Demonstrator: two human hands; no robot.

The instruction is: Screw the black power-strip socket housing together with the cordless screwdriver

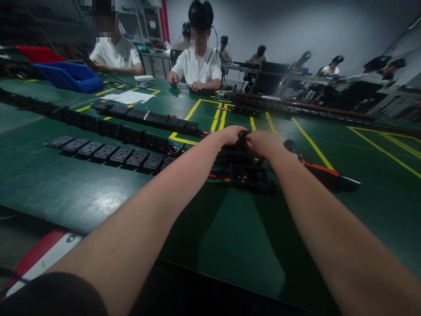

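- Black plastic, rectangular and open-topped, is the socket housing (250,175); it is laid on the green-topped table (230,228), its long axis running roughly left to right, with coloured wires (219,176) seen at its left end.
- Right of the housing, an elongated black-and-orange tool (324,169) is partly covered by the right forearm (305,202).
- Left of the housing, a row of square black sockets with red switches (104,151) is set out, its right end hidden by the left forearm (184,188).
- Just beyond the housing, the right hand (265,142) is placed slightly nearer to it than the left hand (234,134). Fingers of both are bent inward, nearly meeting, and a small dark part (243,138) seems to be touched between them; how far each hand is open, or whether the part is gripped, cannot be told.
- Farther beyond the housing, a white-shirted co-worker (199,66) is seated.
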